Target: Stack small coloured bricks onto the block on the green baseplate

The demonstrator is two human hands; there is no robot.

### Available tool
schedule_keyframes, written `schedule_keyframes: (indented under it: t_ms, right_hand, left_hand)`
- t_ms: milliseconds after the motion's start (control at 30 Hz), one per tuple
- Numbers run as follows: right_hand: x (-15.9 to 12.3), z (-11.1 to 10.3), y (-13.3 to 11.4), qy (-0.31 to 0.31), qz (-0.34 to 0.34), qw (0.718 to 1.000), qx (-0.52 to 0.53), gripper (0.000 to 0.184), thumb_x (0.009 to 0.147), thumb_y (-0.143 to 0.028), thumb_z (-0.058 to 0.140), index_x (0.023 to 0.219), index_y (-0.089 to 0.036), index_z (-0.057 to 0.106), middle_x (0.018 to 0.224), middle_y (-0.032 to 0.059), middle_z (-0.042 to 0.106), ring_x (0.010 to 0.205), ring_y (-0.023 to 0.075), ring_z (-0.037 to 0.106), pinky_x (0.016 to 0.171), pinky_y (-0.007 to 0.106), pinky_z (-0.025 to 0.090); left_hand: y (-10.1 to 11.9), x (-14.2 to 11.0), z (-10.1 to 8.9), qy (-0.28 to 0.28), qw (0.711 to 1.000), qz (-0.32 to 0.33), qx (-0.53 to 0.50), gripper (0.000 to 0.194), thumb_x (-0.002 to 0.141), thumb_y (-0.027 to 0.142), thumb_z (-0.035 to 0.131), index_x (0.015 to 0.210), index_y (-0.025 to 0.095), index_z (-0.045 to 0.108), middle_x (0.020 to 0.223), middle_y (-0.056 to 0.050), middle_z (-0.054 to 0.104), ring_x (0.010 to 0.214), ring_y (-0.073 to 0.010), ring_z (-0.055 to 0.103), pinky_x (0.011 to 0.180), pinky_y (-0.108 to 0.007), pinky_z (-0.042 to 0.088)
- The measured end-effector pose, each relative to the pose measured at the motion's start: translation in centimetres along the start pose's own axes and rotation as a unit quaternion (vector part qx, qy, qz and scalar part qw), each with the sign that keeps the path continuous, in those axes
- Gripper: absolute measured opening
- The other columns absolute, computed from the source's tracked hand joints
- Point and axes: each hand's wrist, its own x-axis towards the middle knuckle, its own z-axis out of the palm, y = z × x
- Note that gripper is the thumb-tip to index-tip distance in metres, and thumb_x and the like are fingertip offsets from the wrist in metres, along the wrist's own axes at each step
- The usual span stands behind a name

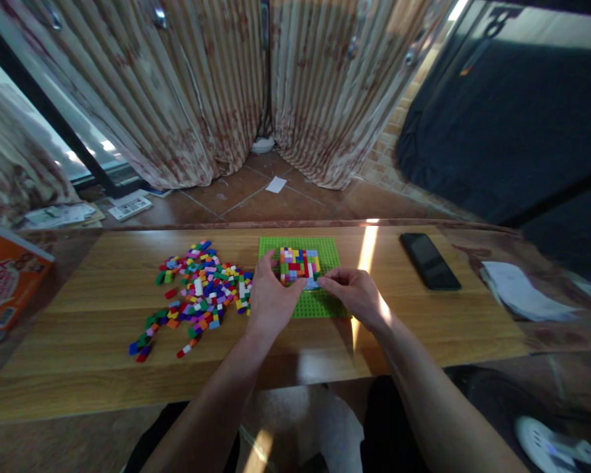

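A green studded baseplate (320, 309) lies in the middle of the wooden table. On it stands a compact block of toy bricks (295, 263) in red, yellow, blue, orange and white. My left hand (272, 302) rests along the block's left side, fingers apart, its thumb reaching to the near edge. From the right, my right hand (357, 294) has thumb and forefinger pinched at the right end of a pale light-blue brick (311, 284), at the near edge of the block. The fingers partly hide that brick.
A loose heap of coloured bricks (209, 286) spreads over the table (103, 289) to the left. A dark phone (429, 261) lies at the right, with papers (522, 289) beyond it. An orange and white package (10, 279) stands at the far left. Curtains (201, 98) hang behind.
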Motion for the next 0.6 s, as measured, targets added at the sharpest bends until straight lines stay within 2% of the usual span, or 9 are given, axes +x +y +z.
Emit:
schedule_keyframes:
  t_ms: [100, 267, 467, 533, 600]
  right_hand:
    - [0.2, 0.2, 0.1, 0.015, 0.017, 0.999, 0.026, 0.033, 0.063, -0.048, 0.076, 0.065, -0.016, 0.065, 0.054, -0.0026, 0.058, 0.048, 0.0092, 0.047, 0.044, 0.023, 0.033]
    - [0.2, 0.4, -0.1, 0.026, 0.011, 1.0, 0.004, 0.03, 0.064, -0.045, 0.075, 0.064, -0.016, 0.066, 0.05, -0.0032, 0.057, 0.047, 0.0092, 0.046, 0.043, 0.023, 0.032]
    - [0.1, -0.1, -0.6, 0.009, 0.019, 0.999, 0.044, 0.035, 0.062, -0.05, 0.077, 0.06, -0.017, 0.064, 0.05, -0.003, 0.056, 0.046, 0.0086, 0.045, 0.043, 0.022, 0.033]
    - [0.2, -0.7, -0.7, 0.028, 0.022, 0.996, 0.08, 0.038, 0.066, -0.052, 0.074, 0.058, -0.017, 0.062, 0.052, -0.0014, 0.057, 0.046, 0.0083, 0.045, 0.044, 0.023, 0.036]
    - [0.5, -1.2, -0.9, 0.076, 0.016, 0.991, 0.113, 0.038, 0.07, -0.051, 0.071, 0.057, -0.016, 0.062, 0.054, 0.0002, 0.058, 0.047, 0.0086, 0.046, 0.046, 0.024, 0.038]
  left_hand:
    - [-0.1, 0.1, 0.1, 0.004, 1.0, -0.006, -0.014, 0.075, 0.065, 0.028, 0.078, 0.131, 0.015, 0.045, 0.12, -0.015, 0.059, 0.111, -0.0294, 0.059, 0.094, -0.045, 0.048]
    - [-0.3, 0.1, 0.2, 0.005, 1.0, -0.013, -0.027, 0.074, 0.065, 0.028, 0.078, 0.13, 0.015, 0.046, 0.12, -0.015, 0.06, 0.111, -0.029, 0.06, 0.095, -0.045, 0.048]
    - [-0.6, 0.1, -0.1, -0.021, 0.999, -0.012, -0.046, 0.079, 0.067, 0.034, 0.078, 0.135, 0.014, 0.041, 0.122, -0.017, 0.06, 0.109, -0.0277, 0.06, 0.091, -0.042, 0.049]
    - [-1.0, 0.3, -0.5, -0.022, 0.998, -0.024, -0.059, 0.081, 0.069, 0.042, 0.076, 0.136, 0.014, 0.04, 0.119, -0.016, 0.061, 0.103, -0.0259, 0.062, 0.087, -0.04, 0.05]
    - [-1.3, 0.8, -1.2, -0.009, 0.995, -0.042, -0.089, 0.076, 0.073, 0.048, 0.072, 0.134, 0.014, 0.042, 0.115, -0.015, 0.062, 0.096, -0.023, 0.063, 0.081, -0.037, 0.051]
